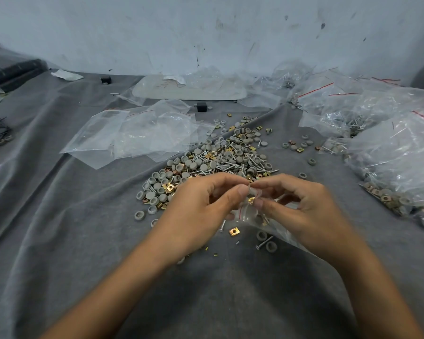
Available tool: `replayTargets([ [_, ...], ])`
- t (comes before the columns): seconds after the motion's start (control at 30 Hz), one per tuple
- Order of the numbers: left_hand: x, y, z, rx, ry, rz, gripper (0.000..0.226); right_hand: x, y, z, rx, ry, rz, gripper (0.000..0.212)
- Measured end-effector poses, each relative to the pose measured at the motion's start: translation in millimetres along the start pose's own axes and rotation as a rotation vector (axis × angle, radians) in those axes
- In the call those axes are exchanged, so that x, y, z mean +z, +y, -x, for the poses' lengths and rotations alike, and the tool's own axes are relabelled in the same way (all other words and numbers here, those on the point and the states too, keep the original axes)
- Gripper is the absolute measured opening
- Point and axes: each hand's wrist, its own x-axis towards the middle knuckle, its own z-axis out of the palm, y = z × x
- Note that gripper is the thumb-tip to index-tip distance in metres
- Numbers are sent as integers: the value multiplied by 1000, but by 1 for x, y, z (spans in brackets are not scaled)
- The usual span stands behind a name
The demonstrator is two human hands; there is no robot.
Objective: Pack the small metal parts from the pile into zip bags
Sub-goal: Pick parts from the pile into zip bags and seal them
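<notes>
1. While you hold it in both hands, one zip bag sits just in front of the pile, mid-worktop, on the side toward the near edge.
2. Left hand: thumb and forefinger pinch the bag's mouth, other fingers loosely curled.
3. Right hand: same pinch on the opposite lip. Its fingertips almost meet your left ones.
4. Bag orientation: the mouth, with its red zip line, points up and toward the far edge, right at your fingertips. The long axis runs diagonally from there toward the near-right corner, passing under your right hand. The lower end looks to lie on the worktop.
5. Inside the bag I make out one bagged clip and one bagged cap. Anything else in there is too blurred to count.
6. One pile: grey caps, gold clips and screws mixed, too many to count.
7. Loose just beside the bag, on the near side: one gold clip, two grey caps and two screws.
8. Empty bags: roughly four, flat and overlapping, left of the pile. Exact count unclear.
9. Filled bags: a heap along the right edge, cannot count.
10. Two black blocks and one white tray sit near the far edge.
</notes>
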Motion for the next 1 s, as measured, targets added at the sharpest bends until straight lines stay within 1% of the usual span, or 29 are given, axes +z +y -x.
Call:
replayTargets([
  [0.13, -1, 1, 1, 17, 0, -4, 22, -1, -1, 0, 12, 1, -3, 25],
  [0.27, -1, 5, 3, -8, -65, 56, 31, -1, -3, 1, 7, 28, -46, 26],
  [0.4, -1, 8, 2, -101, -120, 324, 40, -1, -2, 1, 9, 57, -106, 28],
  [0.47, 3, 10, 3, -136, -114, 506, 39, -1, -1, 1, 15, 64, -127, 27],
  [0.57, 9, 13, 5, -172, -87, 756, 45, -2, -1, 0, 14, 76, -104, 26],
  [0.63, 9, 14, 5, -187, -85, 828, 46, -2, -1, 1, 12, 80, -89, 25],
  [0.77, 1, 15, 5, -191, -135, 967, 47, -2, -1, 1, 3, 76, -82, 24],
  [0.83, -3, 16, 3, -177, -102, 940, 45, -2, -1, 1, 5, 75, -77, 24],
  [0.87, -8, 15, 2, -168, -63, 861, 41, -3, 0, 1, 8, 78, -72, 24],
  [0.93, -24, 14, -1, -129, 4, 560, 28, -5, 2, 0, 9, 79, -57, 25],
  [0.97, -34, 14, -1, -103, -4, 363, 20, -5, 2, 0, 5, 78, -54, 25],
  [1.0, -45, 13, -1, -79, -40, 157, 18, -5, 3, 1, 0, 80, -56, 26],
])
